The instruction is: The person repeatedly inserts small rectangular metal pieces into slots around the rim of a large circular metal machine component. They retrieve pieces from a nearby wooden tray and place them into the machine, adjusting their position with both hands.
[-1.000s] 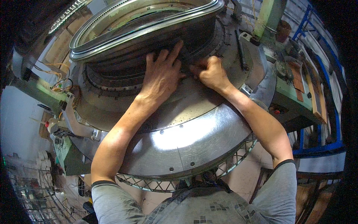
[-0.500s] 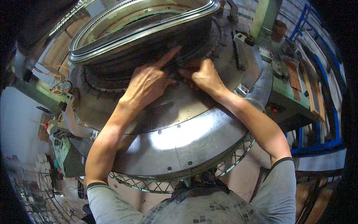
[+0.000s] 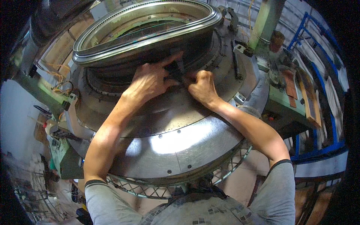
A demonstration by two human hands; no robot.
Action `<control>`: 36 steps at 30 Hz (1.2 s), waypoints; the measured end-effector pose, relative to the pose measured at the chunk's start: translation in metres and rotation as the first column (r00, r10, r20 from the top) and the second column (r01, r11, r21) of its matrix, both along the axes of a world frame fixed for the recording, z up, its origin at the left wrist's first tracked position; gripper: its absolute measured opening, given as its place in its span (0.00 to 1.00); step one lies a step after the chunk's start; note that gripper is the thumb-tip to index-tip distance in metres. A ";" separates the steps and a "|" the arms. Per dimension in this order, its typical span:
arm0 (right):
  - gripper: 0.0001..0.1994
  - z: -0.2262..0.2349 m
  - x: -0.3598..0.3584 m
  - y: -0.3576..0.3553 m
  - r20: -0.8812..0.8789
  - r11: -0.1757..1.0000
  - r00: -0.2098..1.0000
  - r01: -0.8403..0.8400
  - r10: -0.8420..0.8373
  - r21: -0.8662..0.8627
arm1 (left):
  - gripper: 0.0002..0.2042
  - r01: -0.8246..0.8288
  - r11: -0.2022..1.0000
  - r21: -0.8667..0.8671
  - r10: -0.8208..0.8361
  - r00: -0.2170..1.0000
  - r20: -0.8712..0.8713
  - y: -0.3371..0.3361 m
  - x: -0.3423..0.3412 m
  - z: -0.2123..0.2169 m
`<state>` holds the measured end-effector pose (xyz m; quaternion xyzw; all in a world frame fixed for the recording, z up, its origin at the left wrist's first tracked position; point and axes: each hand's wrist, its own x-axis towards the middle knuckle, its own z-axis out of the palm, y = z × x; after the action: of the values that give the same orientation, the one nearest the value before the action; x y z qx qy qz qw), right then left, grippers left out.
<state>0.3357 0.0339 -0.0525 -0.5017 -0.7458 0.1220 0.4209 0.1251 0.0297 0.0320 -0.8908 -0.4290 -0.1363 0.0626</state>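
Observation:
My left hand [image 3: 150,79] reaches to the dark, shadowed wall below the raised ring of a large round metal machine [image 3: 150,120]. Its index finger points up and to the right, the thumb is stretched out apart, and the other fingers are partly hidden. Just to the right is my right hand [image 3: 203,87], closed with fingers curled, fingertips facing the left hand. A dark, thin, cloth-like piece [image 3: 179,67] stretches between the two hands, and the right fingertips pinch its edge. Shadow blurs where it begins and ends.
An oval metal ring [image 3: 146,41] rises beyond my hands. A polished metal apron [image 3: 176,150] curves round the near side, above a lattice guard [image 3: 138,190]. Green posts [image 3: 262,26] and a green side table [image 3: 288,95] stand right, before a blue rack [image 3: 333,148].
My right hand has drawn down slightly and its fingers are curled tighter. The dark piece between the hands shows more plainly. The left hand stays nearly in place; the view has shifted a little.

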 end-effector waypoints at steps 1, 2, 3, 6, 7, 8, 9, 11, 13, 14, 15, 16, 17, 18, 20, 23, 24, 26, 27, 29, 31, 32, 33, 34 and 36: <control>0.08 0.000 0.000 0.001 -0.035 1.000 0.999 -0.018 0.018 0.003 | 0.37 -0.077 0.994 -0.080 0.076 0.997 -0.015 0.001 0.001 0.001; 0.09 0.000 0.002 0.000 -0.015 1.000 0.999 -0.029 0.029 -0.006 | 0.38 -0.067 0.993 -0.099 0.067 0.998 -0.006 0.001 0.002 0.000; 0.09 -0.001 0.006 -0.002 -0.005 0.999 0.999 -0.044 0.044 0.004 | 0.39 -0.057 0.991 -0.117 0.058 0.998 0.003 0.001 0.002 -0.001; 0.09 -0.006 0.019 -0.009 0.024 0.993 0.997 -0.075 0.078 -0.091 | 0.43 0.075 0.986 -0.149 -0.066 0.995 0.068 -0.002 0.004 -0.010; 0.10 -0.009 0.022 -0.009 0.036 0.987 0.996 -0.080 0.086 -0.136 | 0.43 0.106 0.974 -0.201 -0.090 0.992 0.090 0.000 0.004 -0.010; 0.10 -0.012 0.024 -0.008 0.020 0.986 0.997 -0.073 0.077 -0.152 | 0.42 0.145 0.971 -0.191 -0.119 0.983 0.143 0.001 0.003 -0.010; 0.11 -0.016 0.023 -0.004 0.004 0.985 0.998 -0.067 0.068 -0.161 | 0.42 0.134 0.962 -0.238 -0.099 0.983 0.154 0.003 0.002 -0.009; 0.11 -0.023 0.017 0.008 0.109 0.997 0.992 0.068 -0.072 0.036 | 0.42 0.074 0.977 -0.202 -0.055 0.994 0.096 0.008 -0.002 -0.002; 0.10 -0.027 0.009 0.025 0.013 0.995 0.996 0.092 -0.092 0.047 | 0.43 0.026 0.988 -0.151 -0.014 0.997 0.078 0.013 -0.006 0.004; 0.10 -0.029 0.009 0.028 -0.006 0.998 0.998 0.055 -0.055 0.043 | 0.44 0.023 0.984 -0.175 -0.014 0.999 0.048 0.013 -0.007 0.004; 0.09 -0.029 0.011 0.029 -0.026 0.999 1.000 0.018 -0.017 0.040 | 0.44 0.048 0.987 -0.156 -0.041 0.998 0.049 0.013 -0.006 0.003; 0.09 -0.030 0.011 0.030 -0.046 0.999 0.999 -0.019 0.020 0.036 | 0.45 0.063 0.987 -0.146 -0.058 0.998 0.039 0.013 -0.007 0.003; 0.08 -0.031 0.018 0.025 -0.045 0.994 0.996 -0.083 0.081 -0.067 | 0.44 0.119 0.972 -0.205 -0.098 0.989 0.110 0.010 -0.007 -0.001; 0.08 -0.033 0.022 0.019 -0.123 0.981 0.985 -0.136 0.119 -0.139 | 0.44 0.127 0.967 -0.223 -0.118 0.992 0.052 0.008 -0.007 -0.003; 0.08 -0.035 0.025 0.011 -0.148 0.983 0.985 -0.115 0.093 -0.146 | 0.44 0.142 0.966 -0.215 -0.139 0.990 0.026 0.007 -0.004 -0.004; 0.08 -0.031 0.013 0.014 -0.151 1.000 0.989 0.006 -0.008 -0.017 | 0.40 0.110 0.966 -0.232 -0.077 0.987 0.143 0.009 -0.006 0.007; 0.08 -0.027 0.007 0.018 -0.256 1.000 0.967 -0.010 0.006 -0.015 | 0.29 0.076 0.975 -0.209 -0.061 0.995 0.076 0.012 -0.006 0.015; 0.07 -0.015 -0.004 0.026 -0.308 0.999 0.951 -0.019 0.026 0.026 | 0.19 0.008 0.991 -0.137 -0.003 0.999 0.038 0.012 -0.007 0.026; 0.07 -0.009 -0.008 0.030 -0.257 0.998 0.966 -0.014 0.029 0.060 | 0.19 -0.003 0.993 -0.117 0.010 0.998 0.060 0.011 -0.007 0.030; 0.08 0.005 -0.017 0.037 -0.198 0.996 0.980 0.016 0.003 0.090 | 0.20 -0.044 0.996 -0.077 0.045 0.999 0.019 0.009 -0.005 0.033; 0.08 0.013 -0.023 0.042 -0.206 0.995 0.978 0.060 -0.042 0.082 | 0.21 -0.039 0.999 0.015 0.039 0.999 0.014 0.008 -0.003 0.031; 0.07 0.015 -0.025 0.044 -0.223 0.994 0.973 0.078 -0.059 0.075 | 0.22 -0.031 0.999 0.031 0.030 0.999 0.030 0.008 -0.003 0.030; 0.07 0.015 -0.028 0.045 -0.268 0.994 0.961 0.085 -0.065 0.066 | 0.22 -0.021 0.999 0.047 0.019 0.999 0.046 0.009 -0.002 0.028; 0.07 0.013 -0.029 0.047 -0.313 0.994 0.947 0.095 -0.072 0.059 | 0.22 -0.012 0.998 0.062 0.008 0.998 0.062 0.009 -0.001 0.027; 0.08 0.008 -0.030 0.050 -0.421 0.997 0.906 0.069 -0.049 0.032 | 0.23 -0.039 0.999 0.032 0.039 0.999 -0.003 0.011 -0.001 0.026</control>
<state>0.3057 0.0838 -0.0447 -0.4763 -0.6248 0.1970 0.5865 0.1240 0.0405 0.0582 -0.8814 -0.4439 -0.1401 0.0805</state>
